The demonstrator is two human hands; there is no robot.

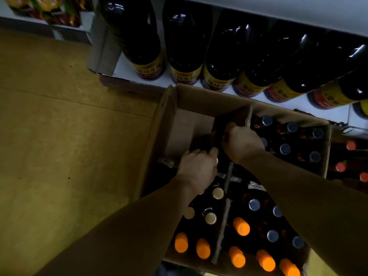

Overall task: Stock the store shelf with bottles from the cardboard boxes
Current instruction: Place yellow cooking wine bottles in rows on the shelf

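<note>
— Where are the hands?

— Both are down inside the cardboard box (199,96), which sits on the floor (59,136) right against the foot of the shelf (127,70). The right hand (243,144) is clenched round the top edge of a dark cardboard divider (231,120) near the middle of the box. The left hand (197,166) is just beside it, on the nearer side, with its fingers curled over a lower fold of the same divider.

— And the bottles?

— The hands hold only the divider. The bottles stand upright in the compartments around them. The grey-capped bottles (284,149) fill the far right corner, just past the right hand. The gold-capped bottles (218,193) sit under the left wrist. The orange-capped bottles (241,226) run along the near side, with more grey caps next to them.

— The far left corner?

— Bare cardboard bottom shows there, left of the divider.

— What's on the shelf?

— A row of large dark bottles (185,46) with yellow labels stands along its front edge, just beyond the box's far wall.

— Anything to the right?

— A few red-capped bottles (350,145) stand close together beside the box. It's too dark to tell what holds them.
</note>
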